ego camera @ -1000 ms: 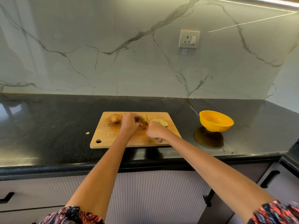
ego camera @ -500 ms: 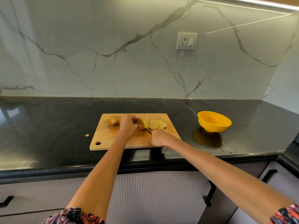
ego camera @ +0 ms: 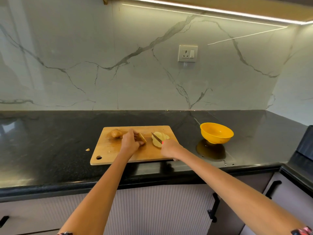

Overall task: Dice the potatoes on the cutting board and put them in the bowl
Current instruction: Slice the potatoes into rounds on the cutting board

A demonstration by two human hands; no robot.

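1. Wooden cutting board (ego camera: pixel 118 150) lay flat on the black stone surface (ego camera: pixel 50 141), with a round hole in its near left corner
2. On the board's far left part sat a whole unpeeled potato (ego camera: pixel 116 133), untouched by either hand
3. Near the board's middle the left hand (ego camera: pixel 130 143) gripped a potato piece (ego camera: pixel 142 137), fingers curled over it and the thumb against its near side
4. On the board's right part lay overlapping pale potato slices (ego camera: pixel 159 139), apart from the held piece
5. At the board's near right edge the right hand (ego camera: pixel 170 148) was clenched round the red handle of a knife (ego camera: pixel 157 137); only a bit of the handle showed
6. The knife blade lay across the slices, its tip pointing towards the board's far side
7. Right of the board, well apart from it, stood a yellow bowl (ego camera: pixel 225 138) on the surface; no potato was visible in it
8. Left of the board, just off its edge, a small potato scrap (ego camera: pixel 87 149) lay on the surface
9. Behind the board rose a marble-patterned wall with a white socket (ego camera: pixel 187 53)
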